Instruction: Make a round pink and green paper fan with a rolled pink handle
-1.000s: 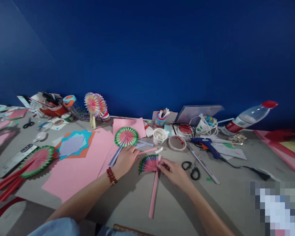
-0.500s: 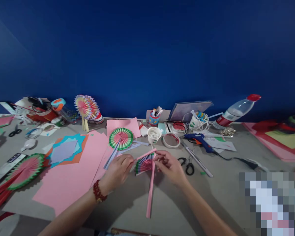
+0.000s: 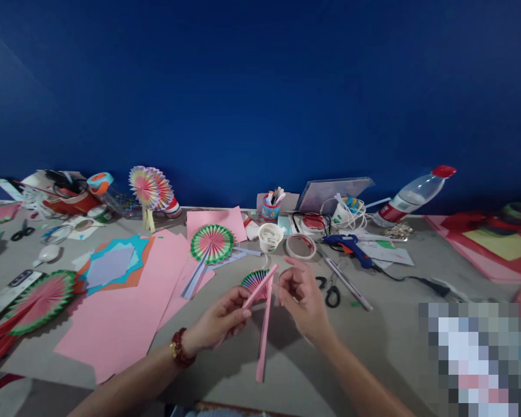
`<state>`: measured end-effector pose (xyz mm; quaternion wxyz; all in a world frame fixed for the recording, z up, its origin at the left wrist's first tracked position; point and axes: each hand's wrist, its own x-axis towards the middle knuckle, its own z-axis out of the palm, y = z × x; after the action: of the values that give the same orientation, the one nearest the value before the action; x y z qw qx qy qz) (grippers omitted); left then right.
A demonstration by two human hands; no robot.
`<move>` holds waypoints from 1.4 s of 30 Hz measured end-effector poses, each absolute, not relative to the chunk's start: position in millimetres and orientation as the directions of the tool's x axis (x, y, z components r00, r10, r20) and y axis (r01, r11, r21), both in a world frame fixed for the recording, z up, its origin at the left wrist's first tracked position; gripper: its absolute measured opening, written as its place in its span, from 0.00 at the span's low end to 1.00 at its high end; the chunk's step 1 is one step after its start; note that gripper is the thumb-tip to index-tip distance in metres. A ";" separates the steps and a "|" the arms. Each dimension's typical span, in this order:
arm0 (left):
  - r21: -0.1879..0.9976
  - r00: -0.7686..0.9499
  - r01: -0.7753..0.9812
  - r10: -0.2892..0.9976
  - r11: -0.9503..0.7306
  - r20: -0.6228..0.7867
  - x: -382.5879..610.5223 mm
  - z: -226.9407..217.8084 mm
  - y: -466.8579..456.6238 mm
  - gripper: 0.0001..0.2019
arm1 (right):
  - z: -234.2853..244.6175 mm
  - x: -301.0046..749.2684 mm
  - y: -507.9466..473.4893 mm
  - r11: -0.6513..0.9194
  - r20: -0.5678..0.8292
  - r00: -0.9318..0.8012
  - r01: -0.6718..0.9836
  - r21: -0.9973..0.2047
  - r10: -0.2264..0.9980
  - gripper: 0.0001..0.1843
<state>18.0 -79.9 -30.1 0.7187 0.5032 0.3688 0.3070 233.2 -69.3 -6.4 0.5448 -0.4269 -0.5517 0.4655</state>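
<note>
Left hand (image 3: 223, 318) lowered, pink strip (image 3: 261, 286) partly hiding pleated fan (image 3: 254, 279).

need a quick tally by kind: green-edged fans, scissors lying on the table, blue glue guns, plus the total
Green-edged fans: 3
Scissors: 2
Blue glue gun: 1
Total: 6

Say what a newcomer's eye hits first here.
Probably the deep-blue wall filling the top. Then, low centre, the left hand holding a pink paper strip by a small pleated paper fan, the right hand close by. The red-capped plastic bottle stands out, back right.
</note>
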 end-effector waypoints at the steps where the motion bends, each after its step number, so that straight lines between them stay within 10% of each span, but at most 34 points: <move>1: 0.956 0.539 -0.027 0.809 0.294 -0.234 18.9 -30.0 -79.9 0.17 | -7.1 233.8 -69.0 0.194 0.195 -0.055 -0.025 -0.981 0.979 0.25; 13: 0.873 0.455 0.441 0.890 -0.208 -0.018 30.5 -16.7 -75.9 0.11 | -13.7 239.0 -61.9 0.018 0.035 -0.179 -0.092 -0.996 0.983 0.12; 42: 0.934 0.531 0.355 0.829 -0.030 -0.175 20.1 -20.2 -84.7 0.18 | -14.3 239.8 -58.5 -0.110 -0.069 -0.171 -0.244 -0.964 0.983 0.18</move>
<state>20.1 -84.7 -20.2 0.5454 0.6840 0.4330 0.2174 239.8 -58.5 -14.3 0.4942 -0.4125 -0.4478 0.6205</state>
